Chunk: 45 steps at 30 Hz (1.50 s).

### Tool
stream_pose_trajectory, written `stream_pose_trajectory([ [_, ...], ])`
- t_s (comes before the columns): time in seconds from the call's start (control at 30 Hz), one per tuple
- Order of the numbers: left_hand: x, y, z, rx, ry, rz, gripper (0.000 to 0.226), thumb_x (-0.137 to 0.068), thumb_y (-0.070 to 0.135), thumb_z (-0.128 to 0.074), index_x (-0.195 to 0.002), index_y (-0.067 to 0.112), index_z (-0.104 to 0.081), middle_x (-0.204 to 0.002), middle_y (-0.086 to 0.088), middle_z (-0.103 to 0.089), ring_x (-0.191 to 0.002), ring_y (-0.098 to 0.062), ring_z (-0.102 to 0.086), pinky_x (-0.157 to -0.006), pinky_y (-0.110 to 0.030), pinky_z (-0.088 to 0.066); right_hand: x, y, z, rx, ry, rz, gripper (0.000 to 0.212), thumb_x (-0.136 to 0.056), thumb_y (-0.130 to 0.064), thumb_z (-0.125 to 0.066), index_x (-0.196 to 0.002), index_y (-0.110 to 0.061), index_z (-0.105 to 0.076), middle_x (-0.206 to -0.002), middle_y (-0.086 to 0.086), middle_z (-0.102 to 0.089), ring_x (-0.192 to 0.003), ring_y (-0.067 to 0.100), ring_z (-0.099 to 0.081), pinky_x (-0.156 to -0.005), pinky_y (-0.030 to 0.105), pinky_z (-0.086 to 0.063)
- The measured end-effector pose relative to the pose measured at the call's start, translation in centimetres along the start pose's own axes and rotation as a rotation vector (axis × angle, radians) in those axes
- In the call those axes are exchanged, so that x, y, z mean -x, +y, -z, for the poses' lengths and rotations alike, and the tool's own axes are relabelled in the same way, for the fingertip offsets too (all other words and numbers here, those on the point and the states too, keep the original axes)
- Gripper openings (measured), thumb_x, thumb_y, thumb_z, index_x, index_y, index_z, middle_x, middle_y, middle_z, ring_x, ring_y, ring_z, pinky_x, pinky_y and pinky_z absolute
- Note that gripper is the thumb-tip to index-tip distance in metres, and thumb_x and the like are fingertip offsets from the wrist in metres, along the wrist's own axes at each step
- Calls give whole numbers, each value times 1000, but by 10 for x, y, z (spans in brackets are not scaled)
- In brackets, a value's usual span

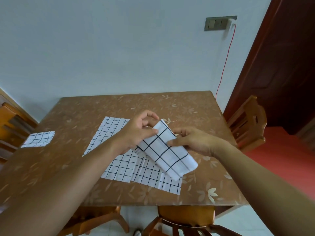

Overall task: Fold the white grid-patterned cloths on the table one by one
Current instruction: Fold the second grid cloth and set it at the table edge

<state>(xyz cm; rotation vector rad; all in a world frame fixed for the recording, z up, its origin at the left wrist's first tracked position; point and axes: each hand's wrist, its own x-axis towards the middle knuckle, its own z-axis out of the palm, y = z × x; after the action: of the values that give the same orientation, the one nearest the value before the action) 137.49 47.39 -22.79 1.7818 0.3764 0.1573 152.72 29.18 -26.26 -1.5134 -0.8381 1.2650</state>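
Note:
Both my hands hold a folded white grid-patterned cloth lifted above the table. My left hand pinches its far left edge; my right hand grips its right side with the thumb on top. Beneath it, flat white grid cloths lie spread on the table, one reaching toward the near edge. A small folded grid cloth rests at the table's left side.
The table has a brown floral cover. Wooden chairs stand at the right, at the left and at the near edge. A red cable hangs down the wall from a socket.

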Motion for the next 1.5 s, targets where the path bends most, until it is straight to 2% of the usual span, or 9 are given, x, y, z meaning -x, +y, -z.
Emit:
stream_pose_trajectory([
  [0.13, 0, -4, 0, -3, 59, -23, 21, -90, 14, -74, -104, 23, -61, -92, -1, -67, -79, -15, -61, -74, -31, -51, -4, 2, -10, -74, 184, 66, 23, -98, -9, -67, -120, -8, -73, -117, 17, -76, -111, 39, -72, -102, 54, -55],
  [0.3, 7, -26, 0, 125, 134, 42, 16, -92, 13, -72, -103, 15, -60, -102, -15, -74, -89, -26, -68, -86, -46, -57, 0, 11, -2, -202, 352, 76, 22, -96, -6, -67, -116, -5, -72, -109, 14, -79, -96, 28, -75, -79, 39, -59],
  [0.5, 1, -25, -17, 256, 184, 64, 16, -94, 7, -68, -108, 14, -71, -94, -2, -77, -88, -17, -74, -75, -28, -58, -5, 10, -8, -201, 348, 84, 28, -93, -6, -71, -121, -8, -70, -110, 12, -79, -98, 30, -76, -80, 42, -60],
  [0.6, 0, -23, -19, 234, 272, 40, 14, -93, 7, -68, -105, 12, -73, -91, 1, -79, -86, -13, -75, -72, -20, -56, -2, 7, -12, -92, 361, 150, 46, -89, -3, -75, -129, -20, -60, -110, 12, -78, -100, 31, -76, -87, 52, -62],
  [0.7, -1, -20, -14, 117, 278, 8, 15, -91, 9, -72, -106, 10, -74, -96, -3, -79, -88, -13, -76, -75, -21, -57, 6, -6, -11, 39, 394, 290, 65, -86, 1, -77, -131, -40, -53, -107, 13, -75, -95, 27, -76, -85, 42, -64],
  [0.83, -1, -13, -9, 5, 213, -61, 10, -91, 8, -73, -95, 16, -77, -89, -3, -77, -86, -16, -72, -84, -32, -58, 8, -24, -10, 526, 379, 327, 31, -87, -8, -77, -104, -31, -67, -94, -3, -71, -79, 17, -66, -72, 30, -54],
  [1.13, -1, -11, 4, -33, 201, -13, 6, -90, 13, -75, -86, 18, -76, -87, -7, -75, -82, -19, -70, -86, -46, -58, 4, -16, 2, 745, 324, 217, 12, -88, -31, -78, -84, -24, -70, -73, -10, -63, -65, 3, -56, -65, 23, -45],
  [1.33, 3, -14, 6, 40, 181, 0, 10, -91, 5, -71, -92, 14, -76, -94, -7, -78, -89, -18, -74, -82, -27, -60, 5, -12, 4, 669, 460, 242, 28, -90, -31, -75, -77, -8, -69, -71, 12, -67, -69, 33, -60, -64, 44, -49],
  [1.5, 6, -22, 4, 98, 212, -12, 19, -94, 19, -70, -94, 1, -73, -98, -26, -73, -88, -27, -70, -95, -53, -55, 4, -13, 0, 650, 479, 234, 21, -90, -31, -77, -76, -17, -70, -76, 13, -71, -75, 36, -65, -67, 44, -53],
])
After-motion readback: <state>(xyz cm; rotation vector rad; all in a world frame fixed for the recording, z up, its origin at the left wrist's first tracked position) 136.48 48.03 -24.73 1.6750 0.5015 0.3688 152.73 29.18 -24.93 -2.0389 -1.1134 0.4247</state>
